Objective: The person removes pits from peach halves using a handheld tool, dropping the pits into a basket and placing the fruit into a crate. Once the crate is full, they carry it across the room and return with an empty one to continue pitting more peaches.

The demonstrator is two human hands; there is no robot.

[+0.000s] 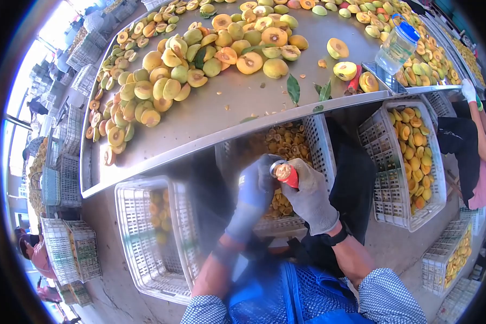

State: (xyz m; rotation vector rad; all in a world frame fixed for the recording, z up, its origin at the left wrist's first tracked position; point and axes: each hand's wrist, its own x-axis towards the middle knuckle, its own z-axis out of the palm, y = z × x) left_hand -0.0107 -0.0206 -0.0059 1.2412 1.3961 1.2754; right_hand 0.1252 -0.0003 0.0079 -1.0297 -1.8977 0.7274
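Observation:
Both my hands wear pale knit gloves and meet above a crate of fruit pieces (283, 140). My right hand (313, 194) is closed around a red-handled tool (291, 177). By the top of the handle sit a rounded metal edge and a tan, rough piece that looks like fruit or a pit. My left hand (254, 183), blurred, has its fingers curled against that metal end; whatever it holds is hidden. In front of me, halved yellow-orange fruits (173, 70) lie heaped on the metal table (200, 129), some showing brown pits or hollows.
A white crate (125, 237) with some fruit stands at left, and another crate (380, 183) full of halves at right. On the table are a blue-lidded water jug (397, 48), a red-handled item (355, 81) and leaves (293, 89). A co-worker's gloved hand (468, 90) shows at right.

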